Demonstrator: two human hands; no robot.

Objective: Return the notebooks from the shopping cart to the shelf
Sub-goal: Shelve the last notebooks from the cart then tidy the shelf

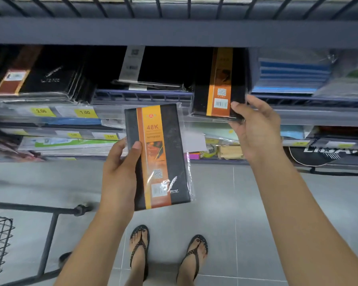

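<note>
Head cam, only view I've got. Dark metal shelf [174,30] fills the far side, crammed with stuff: a pile of wrapped black notebooks [39,79] on the far left, blue-striped packs [291,77] on the far right, and lower tiers full of paper goods behind yellow price tags [85,112]. The shopping cart [0,240] pokes in at the near left, just its wire basket and dark frame, well apart from both hands. Grey tile floor, sandalled feet at the bottom.

My left hand [120,172] is closed on a shrink-wrapped black notebook with an orange band [157,155], thumb across the front cover, fingers behind it. It's held out in front of the shelf, touching nothing there. My right hand [254,129] grips the near right corner of a second notebook [217,83] of the same kind, thumb on top, fingers under. That one sits partly in the shelf opening, its near end hanging out over the edge.

Readable: "48K" on the held one's band, plus a QR code and barcode. Tags say "2.00" and "1.00".
</note>
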